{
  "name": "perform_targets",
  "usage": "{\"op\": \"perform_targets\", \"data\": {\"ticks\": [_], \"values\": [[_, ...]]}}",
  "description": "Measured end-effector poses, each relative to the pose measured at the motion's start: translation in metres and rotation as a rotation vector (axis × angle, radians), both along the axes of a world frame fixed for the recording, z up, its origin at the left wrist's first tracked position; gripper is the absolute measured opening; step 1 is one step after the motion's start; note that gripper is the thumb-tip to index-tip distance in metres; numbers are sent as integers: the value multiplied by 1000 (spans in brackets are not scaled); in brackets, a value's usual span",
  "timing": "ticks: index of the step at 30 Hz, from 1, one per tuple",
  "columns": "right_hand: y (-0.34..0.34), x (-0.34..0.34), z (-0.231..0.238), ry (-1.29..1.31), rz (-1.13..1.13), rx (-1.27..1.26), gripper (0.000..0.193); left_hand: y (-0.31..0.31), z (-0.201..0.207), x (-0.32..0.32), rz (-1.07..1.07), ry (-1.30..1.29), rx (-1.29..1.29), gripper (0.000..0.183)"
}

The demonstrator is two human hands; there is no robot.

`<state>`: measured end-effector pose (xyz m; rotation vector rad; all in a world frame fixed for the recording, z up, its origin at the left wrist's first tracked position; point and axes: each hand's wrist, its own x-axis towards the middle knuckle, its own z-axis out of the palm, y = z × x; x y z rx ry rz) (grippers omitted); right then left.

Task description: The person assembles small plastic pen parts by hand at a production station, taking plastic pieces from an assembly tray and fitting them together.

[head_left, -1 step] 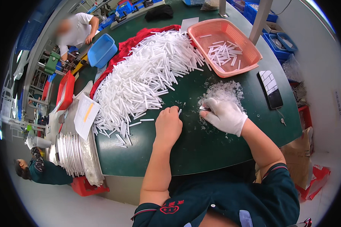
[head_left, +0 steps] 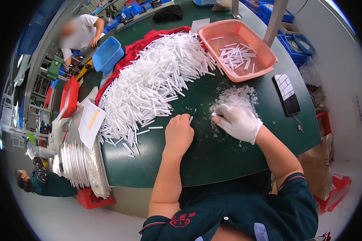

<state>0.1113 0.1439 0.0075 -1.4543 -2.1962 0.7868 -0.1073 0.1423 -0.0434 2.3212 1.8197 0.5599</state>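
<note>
Trimming station, seen from the head view, entries as follows.

Left hand (head_left: pixel 178 134): bare, curled into a loose fist on the green table (head_left: pixel 213 160), fingertips pinching one white plastic tube (head_left: pixel 191 119) whose end pokes out toward the other hand.

Right hand (head_left: pixel 239 121): in a white glove, fingers closed around a small metal blade (head_left: pixel 215 115) that shows at the fingertips; how firmly it is gripped cannot be told.

Heap of white tubes (head_left: pixel 157 80): large, spread over a red cloth (head_left: pixel 149 40), just beyond the left hand, with loose strays near the table edge.

Pile of white shavings (head_left: pixel 235 97): touching the top of the gloved hand, with scattered flecks around both hands.

Pink basket (head_left: pixel 237 50): past the shavings, holding a small batch of tubes.

Phone (head_left: pixel 286 94): dark, flat on the table, right of the shavings.

Blue bin (head_left: pixel 107 53), stack of white discs (head_left: pixel 74 164), paper sheet (head_left: pixel 91 122): at the left end of the table.

Handling note, as a judgement: the tube is best held close to its end so it does not flex, the blade drawn away from the bare fingers, and the shavings kept in their own pile, apart from the heap and the basket.
</note>
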Motion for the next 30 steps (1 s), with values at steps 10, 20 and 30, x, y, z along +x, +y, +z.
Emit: {"op": "perform_targets", "data": {"ticks": [10, 20, 30], "values": [[3, 4, -6, 131, -47, 100, 29, -8, 18, 8, -121, -927, -214, 19], [5, -4, -16, 687, -43, -306, 24, -10, 31, 10, -181, -1423, -641, 37], [-1, -10, -24, 861, -181, -254, 10, -12, 22, 21, -212, -1406, -652, 32]]}}
